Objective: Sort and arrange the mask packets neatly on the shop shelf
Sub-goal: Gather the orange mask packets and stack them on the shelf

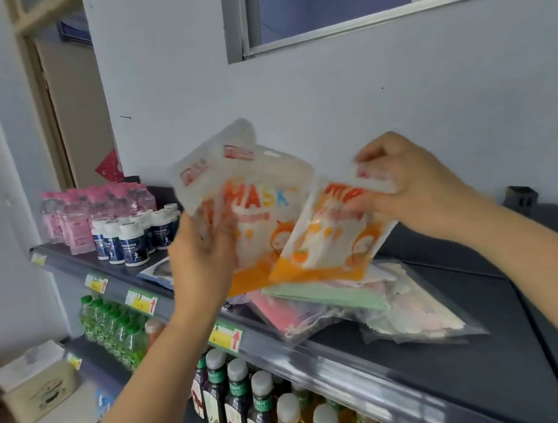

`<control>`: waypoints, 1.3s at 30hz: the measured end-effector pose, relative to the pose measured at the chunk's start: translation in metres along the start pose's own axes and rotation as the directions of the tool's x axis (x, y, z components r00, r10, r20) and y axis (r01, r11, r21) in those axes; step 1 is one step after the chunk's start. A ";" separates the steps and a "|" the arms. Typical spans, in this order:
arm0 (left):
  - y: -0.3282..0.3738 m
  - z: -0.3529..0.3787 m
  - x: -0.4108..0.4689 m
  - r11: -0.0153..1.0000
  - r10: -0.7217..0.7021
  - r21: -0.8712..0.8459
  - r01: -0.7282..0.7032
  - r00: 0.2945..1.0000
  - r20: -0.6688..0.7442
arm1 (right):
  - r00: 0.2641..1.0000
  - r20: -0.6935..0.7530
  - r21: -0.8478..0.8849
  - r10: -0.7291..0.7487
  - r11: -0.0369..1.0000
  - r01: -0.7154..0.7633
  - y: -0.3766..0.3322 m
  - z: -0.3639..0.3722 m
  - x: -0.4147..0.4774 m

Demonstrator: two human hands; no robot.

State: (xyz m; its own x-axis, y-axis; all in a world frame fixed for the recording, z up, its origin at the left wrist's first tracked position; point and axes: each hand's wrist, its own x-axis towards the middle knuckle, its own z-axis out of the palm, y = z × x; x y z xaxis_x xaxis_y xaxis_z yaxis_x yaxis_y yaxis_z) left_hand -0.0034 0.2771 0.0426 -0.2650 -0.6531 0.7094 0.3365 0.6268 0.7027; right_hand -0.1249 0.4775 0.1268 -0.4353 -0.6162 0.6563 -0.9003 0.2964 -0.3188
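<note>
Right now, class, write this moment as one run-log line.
left hand: holds orange mask packets | right hand: pinches second orange packet | loose packets: piled on top shelf

The orange-and-white packet (pixel 264 213) at frame centre reads "MASK" in coloured letters; the second packet (pixel 329 240) and the price tags (pixel 141 301) are too blurred to read.
</note>
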 end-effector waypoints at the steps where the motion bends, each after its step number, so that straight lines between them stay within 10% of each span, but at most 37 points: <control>1: 0.007 0.000 -0.005 0.999 0.030 -0.033 -0.027 0.995 0.091 | 0.998 0.028 -0.078 -0.058 0.995 0.060 -0.008 0.008 -0.001; 6: 0.023 0.004 -0.043 0.993 0.113 -0.038 -0.108 0.884 0.453 | 0.992 0.065 -0.224 -0.108 0.967 0.120 -0.025 0.033 -0.011; 13: 0.030 0.028 -0.035 0.912 -0.367 -0.017 0.410 0.834 0.412 | 0.989 0.051 -0.189 0.141 0.973 -0.129 -0.030 0.027 -0.032; 17: 0.020 0.025 -0.068 0.966 -0.022 -0.235 0.107 0.941 0.337 | 0.910 0.267 -0.012 0.317 0.945 -0.326 -0.030 0.005 -0.055; 21: 0.020 0.038 -0.083 0.947 0.044 -0.306 0.095 0.907 0.418 | 0.840 0.286 -0.025 0.460 0.880 -0.474 -0.023 -0.012 -0.082; 25: 0.030 0.048 -0.097 0.820 0.007 -0.415 0.393 0.720 0.694 | 0.846 0.183 -0.023 0.501 0.862 -0.506 -0.016 -0.036 -0.111; 32: 0.073 0.073 -0.120 0.759 0.270 -0.443 0.478 0.389 0.881 | 0.866 -0.069 -0.261 0.495 0.829 -0.495 -0.013 -0.077 -0.147; 39: 0.119 0.134 -0.171 0.808 0.226 -0.439 0.392 0.482 0.846 | 0.889 -0.309 -0.417 0.337 0.792 -0.445 -0.001 -0.130 -0.188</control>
State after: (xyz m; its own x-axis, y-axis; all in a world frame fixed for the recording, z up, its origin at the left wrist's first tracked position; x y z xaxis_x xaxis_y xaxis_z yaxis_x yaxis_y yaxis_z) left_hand -0.0389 0.5198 0.0119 -0.8164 0.1863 0.5466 0.5653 0.0641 0.8224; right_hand -0.0423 0.6883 0.0923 -0.6909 -0.2223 0.6879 -0.5204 0.8134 -0.2598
